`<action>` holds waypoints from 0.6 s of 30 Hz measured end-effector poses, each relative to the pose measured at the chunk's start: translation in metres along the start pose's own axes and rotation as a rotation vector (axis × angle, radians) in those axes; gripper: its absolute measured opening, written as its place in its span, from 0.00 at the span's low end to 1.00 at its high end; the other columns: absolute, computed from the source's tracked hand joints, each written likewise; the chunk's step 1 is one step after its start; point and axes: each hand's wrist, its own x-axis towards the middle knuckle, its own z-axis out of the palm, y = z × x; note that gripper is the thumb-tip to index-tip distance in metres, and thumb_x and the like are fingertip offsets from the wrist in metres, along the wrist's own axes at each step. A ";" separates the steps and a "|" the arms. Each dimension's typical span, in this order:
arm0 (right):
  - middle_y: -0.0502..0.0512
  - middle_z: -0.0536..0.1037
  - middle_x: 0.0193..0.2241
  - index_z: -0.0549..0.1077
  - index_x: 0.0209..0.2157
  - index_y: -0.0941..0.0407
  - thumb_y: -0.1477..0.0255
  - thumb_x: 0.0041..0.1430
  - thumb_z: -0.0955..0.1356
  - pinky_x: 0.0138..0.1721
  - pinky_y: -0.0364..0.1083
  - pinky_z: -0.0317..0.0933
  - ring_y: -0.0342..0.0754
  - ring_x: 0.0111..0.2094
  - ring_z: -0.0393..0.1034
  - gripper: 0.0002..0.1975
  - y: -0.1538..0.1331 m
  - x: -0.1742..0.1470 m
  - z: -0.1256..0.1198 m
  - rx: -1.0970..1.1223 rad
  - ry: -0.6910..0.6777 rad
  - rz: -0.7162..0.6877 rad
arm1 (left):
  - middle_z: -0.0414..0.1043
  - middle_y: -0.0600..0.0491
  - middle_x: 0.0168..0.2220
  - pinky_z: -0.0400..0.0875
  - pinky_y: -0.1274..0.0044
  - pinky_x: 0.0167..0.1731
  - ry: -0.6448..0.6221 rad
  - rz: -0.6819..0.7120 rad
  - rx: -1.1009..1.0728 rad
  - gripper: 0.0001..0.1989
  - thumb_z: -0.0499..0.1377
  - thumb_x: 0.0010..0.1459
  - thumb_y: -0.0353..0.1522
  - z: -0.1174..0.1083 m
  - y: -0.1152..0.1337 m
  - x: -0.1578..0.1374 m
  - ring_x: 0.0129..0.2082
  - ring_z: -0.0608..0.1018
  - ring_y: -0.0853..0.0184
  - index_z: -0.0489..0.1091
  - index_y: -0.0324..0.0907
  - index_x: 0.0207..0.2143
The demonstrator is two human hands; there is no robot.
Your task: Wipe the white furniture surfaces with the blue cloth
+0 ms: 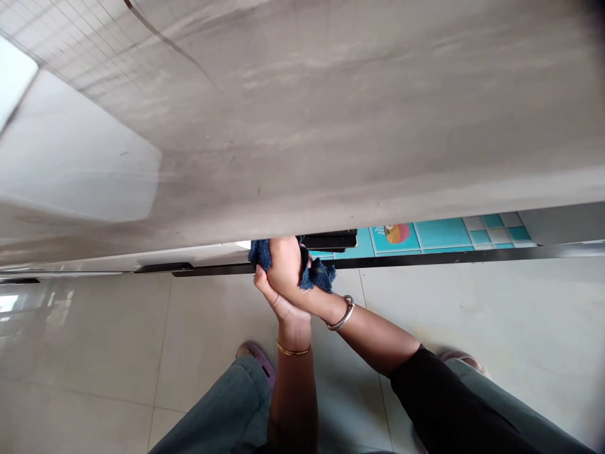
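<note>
A streaked grey worktop point(331, 126) fills the upper part of the view, its glossy face carrying pale reflections, a grid of faint lines towards the upper left and a few dark specks. Below its edge a drawer point(425, 258) stands partly out, with a thin black rim and a liner point(442, 236) printed in turquoise and white tile, including a round pink-and-orange motif. A black item point(333, 241) lies in it, just beside the hands. The blue cloth point(319, 275) is at the drawer's rim, bunched around the right hand point(286, 265), whose grip is closed on it; the fingertips are hidden. The left hand point(286, 309) lies against the underside of the right, thumb pointing up along the near side; whether its grip is clamped on anything cannot be told. Beneath is a floor point(108, 340) of large, shiny cream tiles, where the person's shoes point(262, 362) stand well apart.
</note>
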 end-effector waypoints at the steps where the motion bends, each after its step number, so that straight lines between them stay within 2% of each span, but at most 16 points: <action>1: 0.58 0.73 0.34 0.63 0.30 0.53 0.76 0.41 0.67 0.37 0.50 0.63 0.55 0.39 0.67 0.11 -0.001 0.001 -0.001 -0.009 -0.012 0.020 | 0.69 0.52 0.28 0.67 0.75 0.27 0.007 0.003 -0.007 0.31 0.55 0.52 0.59 0.000 -0.001 0.000 0.25 0.68 0.68 0.76 0.43 0.37; 4: 0.59 0.74 0.39 0.66 0.34 0.53 0.78 0.41 0.66 0.40 0.50 0.64 0.55 0.43 0.67 0.14 -0.003 0.001 -0.003 -0.040 -0.044 0.019 | 0.68 0.52 0.29 0.67 0.75 0.28 0.018 0.003 -0.047 0.30 0.53 0.53 0.59 0.000 -0.006 0.000 0.26 0.68 0.68 0.74 0.42 0.36; 8: 0.59 0.75 0.41 0.67 0.36 0.54 0.79 0.48 0.66 0.43 0.49 0.62 0.55 0.46 0.66 0.11 0.002 -0.009 0.000 -0.142 -0.093 -0.009 | 0.68 0.52 0.30 0.68 0.75 0.29 0.026 0.002 -0.098 0.30 0.50 0.55 0.59 -0.008 -0.019 -0.001 0.26 0.69 0.68 0.73 0.42 0.34; 12: 0.58 0.74 0.38 0.65 0.32 0.54 0.79 0.50 0.66 0.41 0.49 0.61 0.54 0.43 0.66 0.08 0.020 -0.022 -0.002 -0.223 -0.130 0.051 | 0.69 0.51 0.30 0.70 0.73 0.31 0.149 -0.049 -0.050 0.30 0.50 0.55 0.59 -0.017 -0.039 -0.003 0.27 0.71 0.66 0.74 0.42 0.33; 15: 0.57 0.74 0.38 0.66 0.33 0.55 0.79 0.49 0.65 0.42 0.48 0.61 0.52 0.41 0.66 0.08 0.023 -0.015 -0.011 -0.144 -0.090 0.043 | 0.71 0.52 0.29 0.70 0.73 0.32 0.157 -0.026 -0.032 0.29 0.53 0.55 0.58 -0.009 -0.040 -0.002 0.26 0.72 0.67 0.76 0.43 0.36; 18: 0.57 0.75 0.37 0.68 0.35 0.56 0.79 0.50 0.64 0.44 0.48 0.62 0.52 0.40 0.67 0.08 0.010 0.008 -0.019 -0.092 -0.009 -0.027 | 0.72 0.52 0.29 0.70 0.75 0.31 0.086 0.016 -0.027 0.31 0.54 0.55 0.59 0.009 -0.022 0.005 0.26 0.72 0.68 0.77 0.42 0.40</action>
